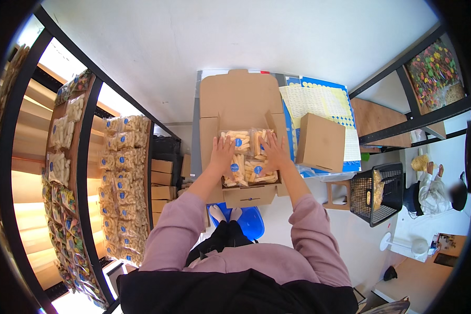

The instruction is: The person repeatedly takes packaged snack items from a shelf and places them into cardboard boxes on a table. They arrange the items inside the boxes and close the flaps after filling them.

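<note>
An unfolded cardboard box [241, 94] lies before me with its lid raised toward the wall and its front flap folded toward me. Inside are several clear plastic packs of pale stick-shaped snacks [241, 143], each bearing a round blue label. My left hand [221, 157] rests on the left packs, fingers spread. On the right packs, my right hand [274, 155] lies flat, fingers also apart. Both palms face down and partly cover the packs; neither hand grasps one.
Right of the box, a closed cardboard box [322, 142] sits on label sheets [318, 102]. Snack packs fill the left rack [123, 188]. A black plastic basket [376, 196] holds packs at right, near another person [433, 196]. A blue stool [253, 221] is below my feet.
</note>
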### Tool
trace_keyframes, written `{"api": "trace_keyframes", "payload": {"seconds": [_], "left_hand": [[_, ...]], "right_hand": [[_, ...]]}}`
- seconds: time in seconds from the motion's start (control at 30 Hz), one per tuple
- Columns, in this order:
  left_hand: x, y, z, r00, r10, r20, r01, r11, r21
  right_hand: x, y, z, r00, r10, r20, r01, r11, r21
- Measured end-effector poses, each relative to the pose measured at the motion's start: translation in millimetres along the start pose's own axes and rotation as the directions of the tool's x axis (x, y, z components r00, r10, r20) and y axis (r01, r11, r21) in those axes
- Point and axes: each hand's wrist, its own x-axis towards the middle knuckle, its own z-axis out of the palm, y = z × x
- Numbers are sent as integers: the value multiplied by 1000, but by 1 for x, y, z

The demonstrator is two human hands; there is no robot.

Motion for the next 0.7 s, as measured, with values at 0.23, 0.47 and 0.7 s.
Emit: {"api": "trace_keyframes", "payload": {"seconds": [0.23,0.47,0.7], "left_hand": [[-6,-1,3,1000,13,-13,-13,1000,29],[-11,-1,5,998,13,-66,-16,999,-42],[5,-29,11,872,-290,-394,-72,721,-689]], "right_hand": [[3,9,8,991,-130,-33,128,991,-47],[5,8,1,992,-126,3,126,989,-83],[27,42,2,902,247,-353,45,761,647]]}}
